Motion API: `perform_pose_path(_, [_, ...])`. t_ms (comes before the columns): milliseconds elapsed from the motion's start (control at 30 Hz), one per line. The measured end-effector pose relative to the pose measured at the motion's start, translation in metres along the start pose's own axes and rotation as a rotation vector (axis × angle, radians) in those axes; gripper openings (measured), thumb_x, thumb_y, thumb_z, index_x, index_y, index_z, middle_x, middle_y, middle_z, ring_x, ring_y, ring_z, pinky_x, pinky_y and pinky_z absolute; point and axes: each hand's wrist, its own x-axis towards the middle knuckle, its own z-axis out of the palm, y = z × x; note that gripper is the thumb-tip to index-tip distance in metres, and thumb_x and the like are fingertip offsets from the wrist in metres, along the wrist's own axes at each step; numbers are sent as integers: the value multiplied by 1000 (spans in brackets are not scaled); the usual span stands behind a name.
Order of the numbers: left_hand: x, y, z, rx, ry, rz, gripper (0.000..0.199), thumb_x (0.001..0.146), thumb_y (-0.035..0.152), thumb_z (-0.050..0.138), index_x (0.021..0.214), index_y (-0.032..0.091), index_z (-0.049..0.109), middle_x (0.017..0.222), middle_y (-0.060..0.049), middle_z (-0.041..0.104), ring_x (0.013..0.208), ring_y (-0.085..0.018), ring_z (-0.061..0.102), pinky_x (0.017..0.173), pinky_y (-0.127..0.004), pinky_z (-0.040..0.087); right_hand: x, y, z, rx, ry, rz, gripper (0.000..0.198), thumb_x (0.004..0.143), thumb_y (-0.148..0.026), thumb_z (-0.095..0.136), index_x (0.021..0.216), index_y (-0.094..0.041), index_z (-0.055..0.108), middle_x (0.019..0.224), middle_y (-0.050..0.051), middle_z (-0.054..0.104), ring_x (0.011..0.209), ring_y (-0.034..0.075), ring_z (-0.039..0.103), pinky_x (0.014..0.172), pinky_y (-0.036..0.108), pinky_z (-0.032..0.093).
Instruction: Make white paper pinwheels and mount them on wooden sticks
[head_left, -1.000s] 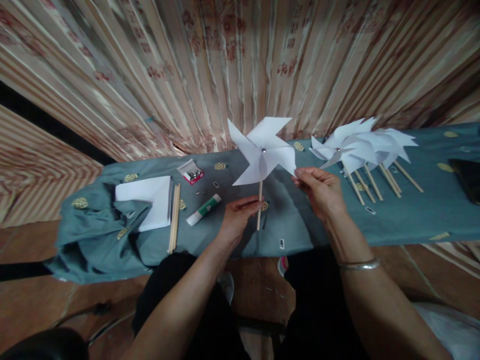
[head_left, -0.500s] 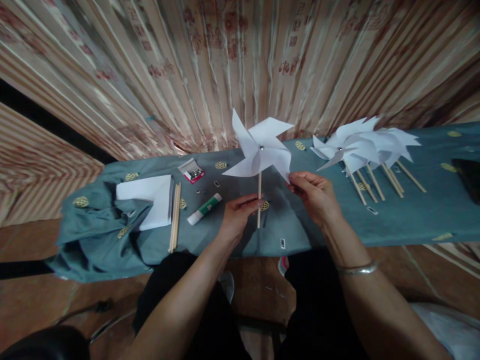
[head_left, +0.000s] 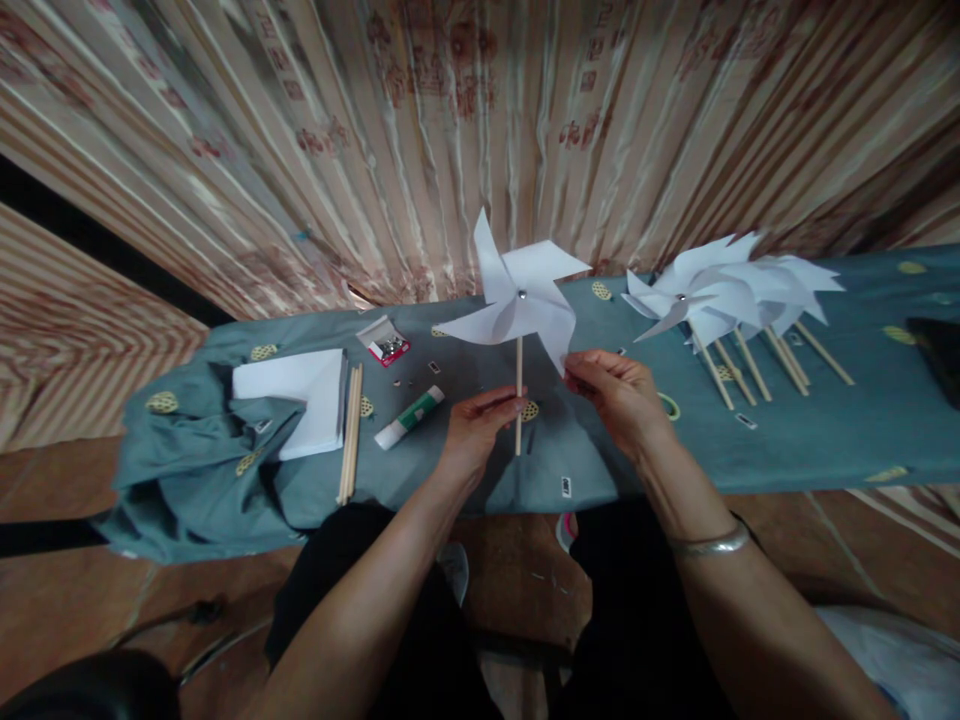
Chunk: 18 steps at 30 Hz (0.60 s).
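Note:
A white paper pinwheel (head_left: 532,285) on a thin wooden stick stands upright in front of me, with a silver pin at its centre. My left hand (head_left: 480,425) pinches the stick below the blades. The thumb and fingers of my right hand (head_left: 616,392) are closed on the tip of the lower right blade. Left of my left hand, a green and white glue stick (head_left: 410,418) lies on the cloth. Behind it is a small open red and white box (head_left: 385,342) of silver pins.
A teal cloth (head_left: 465,475) with yellow patterns covers the narrow table. Folded white paper (head_left: 322,400) and loose wooden sticks (head_left: 350,435) lie at the left. Several pinwheels (head_left: 739,285) overlap at the right. A dark object (head_left: 937,350) lies at the far right edge.
The pinwheel's blades have turned slightly clockwise. My right hand has moved a little left and down with the blade tip, while my left hand stays on the stick.

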Motion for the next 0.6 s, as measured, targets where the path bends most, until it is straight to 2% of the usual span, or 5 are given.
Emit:
perform_pose_path(400, [1, -2, 0, -46, 4, 0, 29, 51, 29, 89, 76, 17, 80, 73, -5, 75, 65, -12, 60, 63, -26, 41, -6, -1, 9, 7, -52, 67, 28, 47, -40, 90, 57, -22, 71, 58, -1, 68, 57, 10, 58, 58, 24, 48])
perform_pose_path(600, [0, -2, 0, -22, 2, 4, 27, 53, 29, 87, 75, 17, 79, 73, -4, 74, 66, -13, 59, 64, -27, 41, -7, 2, 10, -10, -105, 71, 26, 51, -41, 89, 61, -22, 72, 61, 0, 69, 57, 12, 60, 59, 26, 49])
